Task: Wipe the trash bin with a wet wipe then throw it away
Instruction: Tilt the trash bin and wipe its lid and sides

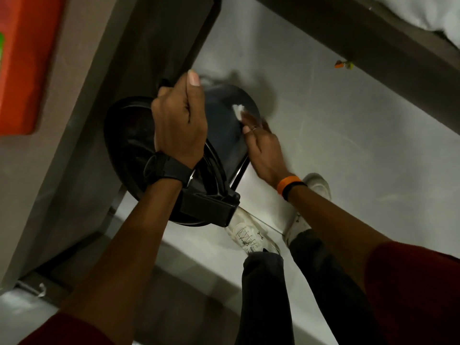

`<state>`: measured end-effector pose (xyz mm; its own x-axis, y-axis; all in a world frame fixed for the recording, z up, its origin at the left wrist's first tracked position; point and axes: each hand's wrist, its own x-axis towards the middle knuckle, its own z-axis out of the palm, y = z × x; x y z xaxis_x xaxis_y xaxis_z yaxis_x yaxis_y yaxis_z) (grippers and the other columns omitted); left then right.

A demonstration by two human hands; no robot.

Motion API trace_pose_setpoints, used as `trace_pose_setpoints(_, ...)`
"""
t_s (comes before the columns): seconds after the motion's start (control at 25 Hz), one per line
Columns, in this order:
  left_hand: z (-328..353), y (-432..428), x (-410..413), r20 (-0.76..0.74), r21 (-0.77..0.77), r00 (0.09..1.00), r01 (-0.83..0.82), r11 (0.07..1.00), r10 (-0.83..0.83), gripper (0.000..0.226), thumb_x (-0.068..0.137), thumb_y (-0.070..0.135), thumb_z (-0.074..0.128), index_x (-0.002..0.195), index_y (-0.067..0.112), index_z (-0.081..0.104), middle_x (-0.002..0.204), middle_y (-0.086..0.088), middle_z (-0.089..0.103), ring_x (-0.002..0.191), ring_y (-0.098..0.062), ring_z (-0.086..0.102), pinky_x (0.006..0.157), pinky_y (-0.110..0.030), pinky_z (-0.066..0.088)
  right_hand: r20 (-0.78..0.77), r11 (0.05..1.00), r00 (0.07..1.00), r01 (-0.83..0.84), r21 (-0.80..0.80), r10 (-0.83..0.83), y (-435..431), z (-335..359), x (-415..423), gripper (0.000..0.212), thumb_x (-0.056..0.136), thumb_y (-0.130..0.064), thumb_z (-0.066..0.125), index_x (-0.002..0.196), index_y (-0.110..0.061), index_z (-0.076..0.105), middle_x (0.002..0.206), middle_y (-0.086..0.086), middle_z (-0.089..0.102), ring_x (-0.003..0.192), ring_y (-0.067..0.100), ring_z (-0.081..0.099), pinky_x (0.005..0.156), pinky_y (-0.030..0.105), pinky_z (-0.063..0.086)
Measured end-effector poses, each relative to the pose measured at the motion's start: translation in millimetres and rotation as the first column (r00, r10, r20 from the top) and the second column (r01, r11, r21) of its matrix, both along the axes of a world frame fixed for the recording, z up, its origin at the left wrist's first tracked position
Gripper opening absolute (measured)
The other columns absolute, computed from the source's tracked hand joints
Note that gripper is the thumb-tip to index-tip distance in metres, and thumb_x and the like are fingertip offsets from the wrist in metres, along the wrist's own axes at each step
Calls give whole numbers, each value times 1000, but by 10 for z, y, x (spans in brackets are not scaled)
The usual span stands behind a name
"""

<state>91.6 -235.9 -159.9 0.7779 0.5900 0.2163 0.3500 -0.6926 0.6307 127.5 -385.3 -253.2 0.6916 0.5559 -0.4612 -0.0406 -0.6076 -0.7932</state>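
Observation:
A small dark trash bin [225, 128] with a black round lid [129, 135] stands on the pale floor, seen from above. My left hand [178, 123], with a black watch on the wrist, grips the bin's top edge near the open lid. My right hand [263, 148], with an orange wristband, presses a crumpled white wet wipe [238, 111] against the bin's shiny side wall. The hand is a bit blurred.
A brown desk or cabinet panel [87, 100] stands right behind the bin on the left. An orange box [27, 61] lies at top left. A bed frame [373, 46] crosses the top right. My white shoes [249, 235] stand just below the bin.

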Motion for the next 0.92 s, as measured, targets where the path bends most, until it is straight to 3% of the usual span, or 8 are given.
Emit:
trace_pose_setpoints(0.08, -8, -45, 39, 14, -35, 1000, -3, 999, 3, 42, 100, 14, 37, 61, 1, 45, 50, -20, 43, 46, -29, 38, 48, -38, 29, -117, 985, 987, 91, -149, -109, -51, -54, 22, 45, 108, -28, 31, 142, -7, 53, 148, 16, 53, 148, 29, 37, 124, 39, 28)
trace_pose_setpoints(0.28, 5, 11, 153, 66, -97, 998, -11, 995, 18, 40, 100, 12, 38, 60, 10, 41, 48, -12, 35, 42, -27, 30, 50, -28, 26, 158, 904, 987, -102, 416, 38, -212, 271, -648, 46, 108, -25, 29, 151, -15, 41, 159, -8, 37, 151, 7, 30, 129, 34, 16)
trace_pose_setpoints(0.4, -5, -1, 61, 24, -79, 1000, 17, 997, -16, 43, 101, 13, 37, 59, 6, 41, 47, -18, 38, 43, -30, 34, 47, -38, 28, 22, 985, 996, 82, 149, -86, -313, 0, -568, 48, 107, -29, 26, 147, -12, 47, 149, 9, 54, 138, 7, 49, 122, 37, 33)
trace_pose_setpoints(0.52, -19, -45, 15, 25, -81, 1000, 2, 997, 0, 43, 101, 15, 36, 59, 6, 40, 47, -19, 39, 43, -32, 36, 45, -44, 30, -282, 955, 918, 237, -180, -281, -246, -381, -235, 48, 111, -27, 25, 139, 0, 52, 133, 29, 60, 125, 39, 56, 103, 36, 42)
trace_pose_setpoints(0.68, -10, -35, 12, 29, -68, 1000, 6, 998, -4, 41, 101, 14, 36, 60, 10, 40, 46, -19, 39, 43, -33, 37, 45, -44, 30, -410, 902, 806, 409, -134, -427, -190, -297, -324, 53, 110, -33, 32, 121, 11, 59, 122, 36, 61, 116, 48, 56, 101, 46, 44)
trace_pose_setpoints(0.76, 6, 7, -4, 37, -78, 999, -16, 997, 19, 42, 101, 13, 36, 59, 9, 41, 47, -21, 40, 43, -36, 37, 47, -43, 31, -321, 924, 873, 382, -18, -367, -252, 48, -636, 45, 108, -35, 39, 130, -1, 60, 124, 34, 60, 116, 41, 56, 103, 55, 45)
trace_pose_setpoints(0.84, 19, 54, -7, 44, -92, 998, -42, 995, 46, 43, 101, 13, 36, 59, 6, 43, 47, -22, 41, 43, -37, 37, 49, -41, 32, -173, 944, 952, 282, 171, -253, -342, 380, -899, 40, 105, -32, 43, 140, -17, 56, 139, 14, 60, 134, 19, 53, 114, 42, 40)
trace_pose_setpoints(0.92, 38, 60, -19, 35, -95, 999, -22, 995, 25, 43, 101, 14, 36, 59, 7, 45, 47, -22, 43, 44, -36, 39, 48, -42, 32, -46, 953, 982, 190, 237, -184, -379, 363, -969, 40, 104, -32, 45, 140, -20, 55, 139, 2, 62, 133, -2, 53, 118, 34, 39)
